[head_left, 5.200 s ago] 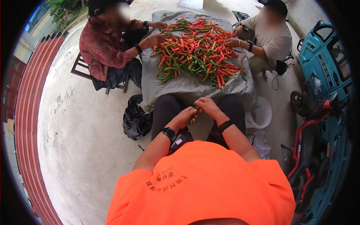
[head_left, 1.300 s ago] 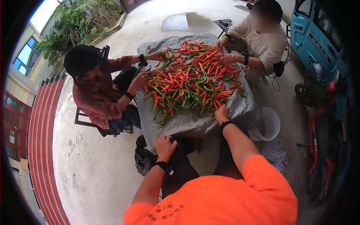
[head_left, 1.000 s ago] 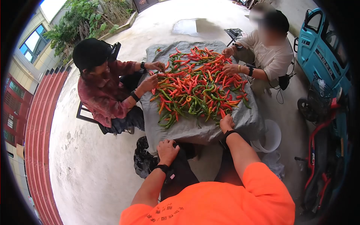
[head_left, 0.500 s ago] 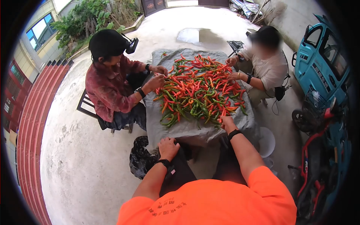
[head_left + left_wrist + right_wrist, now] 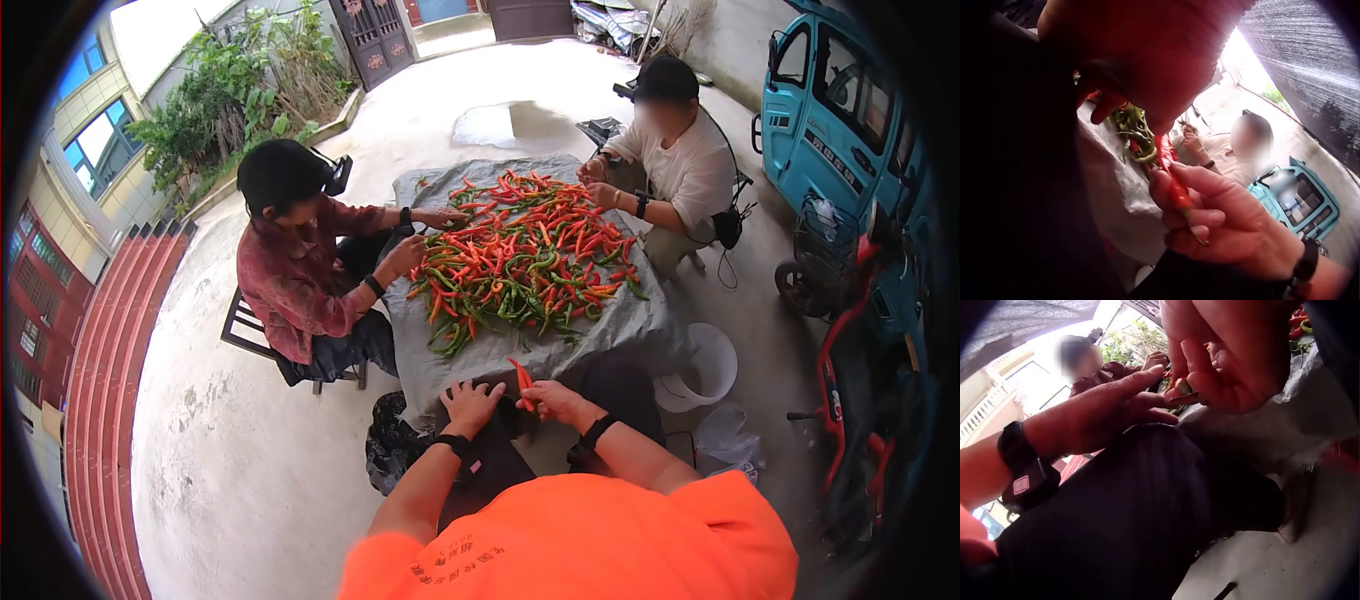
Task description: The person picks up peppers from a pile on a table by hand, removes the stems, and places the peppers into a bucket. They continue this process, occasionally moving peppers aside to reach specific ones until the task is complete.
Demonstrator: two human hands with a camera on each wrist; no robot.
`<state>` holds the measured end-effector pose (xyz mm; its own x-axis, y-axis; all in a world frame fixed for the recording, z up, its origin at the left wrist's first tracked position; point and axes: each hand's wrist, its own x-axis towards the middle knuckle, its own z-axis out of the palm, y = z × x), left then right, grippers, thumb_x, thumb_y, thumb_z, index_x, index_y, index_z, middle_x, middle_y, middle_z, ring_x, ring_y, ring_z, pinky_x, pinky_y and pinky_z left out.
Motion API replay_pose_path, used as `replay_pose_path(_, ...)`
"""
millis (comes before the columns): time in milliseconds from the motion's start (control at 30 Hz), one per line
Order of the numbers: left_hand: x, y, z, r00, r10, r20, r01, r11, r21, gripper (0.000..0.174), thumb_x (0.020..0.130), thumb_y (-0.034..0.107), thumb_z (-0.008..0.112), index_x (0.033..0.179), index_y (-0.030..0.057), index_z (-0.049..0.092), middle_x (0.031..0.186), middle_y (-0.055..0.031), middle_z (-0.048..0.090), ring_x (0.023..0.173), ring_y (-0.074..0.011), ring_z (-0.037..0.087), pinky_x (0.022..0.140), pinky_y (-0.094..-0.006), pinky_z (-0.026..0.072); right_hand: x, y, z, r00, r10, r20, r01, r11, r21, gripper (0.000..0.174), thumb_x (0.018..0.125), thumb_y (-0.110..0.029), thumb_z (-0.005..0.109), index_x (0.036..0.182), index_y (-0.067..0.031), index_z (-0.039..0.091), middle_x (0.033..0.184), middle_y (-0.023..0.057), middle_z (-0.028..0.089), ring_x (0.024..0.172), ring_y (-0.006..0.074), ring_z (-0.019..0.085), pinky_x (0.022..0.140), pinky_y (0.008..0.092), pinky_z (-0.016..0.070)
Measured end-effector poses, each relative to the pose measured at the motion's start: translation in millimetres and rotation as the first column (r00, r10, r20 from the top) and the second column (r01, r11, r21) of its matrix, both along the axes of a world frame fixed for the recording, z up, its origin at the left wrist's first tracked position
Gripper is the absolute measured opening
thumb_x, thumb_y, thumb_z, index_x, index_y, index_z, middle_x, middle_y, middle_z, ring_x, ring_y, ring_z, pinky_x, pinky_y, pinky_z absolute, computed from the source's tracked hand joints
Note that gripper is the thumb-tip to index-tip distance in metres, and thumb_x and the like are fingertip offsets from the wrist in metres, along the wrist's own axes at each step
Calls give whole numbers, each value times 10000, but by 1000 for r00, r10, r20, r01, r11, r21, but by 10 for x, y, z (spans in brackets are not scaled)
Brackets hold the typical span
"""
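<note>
My right hand (image 5: 560,400) pinches a red chili pepper (image 5: 521,378) above my lap, just off the table's near edge. In the left wrist view the red chili pepper (image 5: 1179,192) slants between thumb and fingers, its thin green stem (image 5: 1195,230) pointing down. My left hand (image 5: 472,407) is over my left thigh, beside the chili, fingers extended and holding nothing. The right wrist view shows the left hand (image 5: 1107,415) with straight fingers reaching toward the right hand (image 5: 1238,362). A heap of red and green chili peppers (image 5: 520,260) covers the grey sheet (image 5: 440,375) on the table.
Two people sit at the table, one in a red patterned shirt (image 5: 300,280) at left, one in a light shirt (image 5: 690,165) at right, hands at the peppers. A black plastic bag (image 5: 393,445), white bucket (image 5: 712,365) and blue three-wheeled vehicle (image 5: 825,120) stand around.
My right hand has drawn back from the heap's near edge to my lap with a red chili. My left hand stays by the thigh, fingers more spread. Earlier, both hands held a green chili.
</note>
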<state>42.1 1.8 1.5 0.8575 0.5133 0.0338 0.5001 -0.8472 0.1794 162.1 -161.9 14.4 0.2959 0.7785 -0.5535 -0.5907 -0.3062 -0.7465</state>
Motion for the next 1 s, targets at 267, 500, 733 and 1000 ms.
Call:
replay_pose_path(267, 171, -386, -250, 950, 310, 38, 108, -209, -972, 271, 962, 305, 454, 1086, 81, 539, 938, -38, 608, 723, -133, 597, 588, -223, 485, 36, -43, -255, 964, 216, 154, -226, 973, 49, 134, 892, -282, 539, 919, -154, 565, 712, -55, 555, 464, 36, 381, 450, 213, 358)
replay_pose_path(500, -27, -359, -493, 882, 471, -22, 67, -171, -983, 250, 953, 277, 463, 1078, 71, 529, 925, -46, 614, 779, -150, 605, 670, -293, 496, 31, -93, -441, 586, 458, 668, -406, 880, -247, 268, 855, -326, 562, 881, -72, 646, 735, 23, 611, 583, 134, 548, 542, 292, 450)
replay_pose_path(733, -42, -271, -569, 897, 440, -39, 38, -167, -985, 230, 966, 268, 420, 1014, 79, 541, 822, -46, 609, 685, -136, 585, 566, -252, 444, -3, -87, -398, 629, 458, 628, -334, 889, -314, 282, 869, -321, 548, 966, -77, 650, 777, 38, 649, 650, 139, 597, 605, 311, 484)
replay_pose_path(1000, 15, -283, -588, 750, 661, -6, 144, -172, -975, 215, 964, 296, 435, 945, 100, 523, 785, -33, 597, 628, -120, 556, 501, -228, 423, 77, -66, -316, 611, 279, 741, -168, 960, -223, 244, 858, -288, 585, 940, -70, 656, 734, 33, 645, 578, 119, 585, 573, 276, 480)
